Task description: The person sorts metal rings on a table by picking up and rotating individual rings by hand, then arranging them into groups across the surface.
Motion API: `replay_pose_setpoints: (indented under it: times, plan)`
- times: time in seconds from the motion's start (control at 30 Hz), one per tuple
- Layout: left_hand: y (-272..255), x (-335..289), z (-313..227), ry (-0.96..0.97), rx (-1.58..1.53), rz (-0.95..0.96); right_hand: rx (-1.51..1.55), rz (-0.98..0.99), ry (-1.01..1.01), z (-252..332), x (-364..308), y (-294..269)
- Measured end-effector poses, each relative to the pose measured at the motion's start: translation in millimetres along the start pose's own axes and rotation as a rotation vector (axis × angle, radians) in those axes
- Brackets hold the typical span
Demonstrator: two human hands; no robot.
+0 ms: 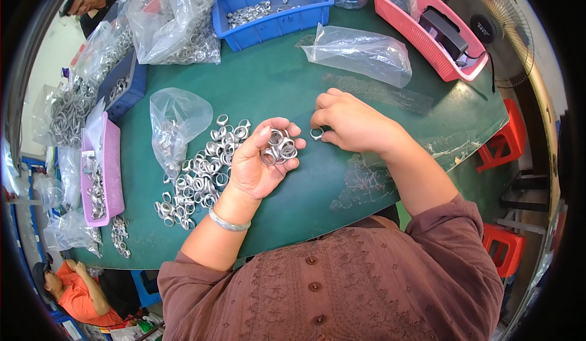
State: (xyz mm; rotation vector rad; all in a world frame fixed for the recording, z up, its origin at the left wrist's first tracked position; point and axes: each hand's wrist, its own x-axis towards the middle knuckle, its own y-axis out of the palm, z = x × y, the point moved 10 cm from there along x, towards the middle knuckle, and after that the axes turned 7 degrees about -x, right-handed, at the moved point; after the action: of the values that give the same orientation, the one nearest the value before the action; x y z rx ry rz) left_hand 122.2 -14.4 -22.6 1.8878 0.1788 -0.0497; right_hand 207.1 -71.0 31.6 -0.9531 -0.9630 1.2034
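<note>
My left hand point(249, 169) is turned palm up and cups several silver metal rings point(282, 148) against its curled fingers. To its right, my right hand point(354, 122) points down at the table with fingers bent together, pinching a single silver ring point(317, 134); part of that ring is hidden by the fingers. A loose pile of similar rings point(198, 181) spreads over the green table point(287, 210) to the left of my left hand. Behind the pile, a clear plastic bag point(177, 112) lies with small metal pieces inside.
A blue bin point(274, 26) of metal pieces stands at the back, beside stuffed clear bags point(171, 26). Left lie a pink basket point(113, 170) and a dark blue bin point(131, 87). A flat plastic bag point(360, 54) and pink basket point(421, 26) are back right. Two other people sit leftward.
</note>
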Motion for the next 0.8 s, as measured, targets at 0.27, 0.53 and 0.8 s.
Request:
replay_pose_setpoints:
  times: [0.27, 0.53, 0.8]
  plan:
    - [-18, -4, -2, 0.008, 0.196, -0.226, 0.180, -0.220, 0.004, 1, 0, -18]
    - [-14, -6, 4, 0.007, 0.417, -0.326, 0.419, -0.291, -0.004, 14, 2, -30]
    - [-13, -5, 4, 0.004, 0.418, -0.307, 0.473, -0.346, -0.012, 20, 2, -33]
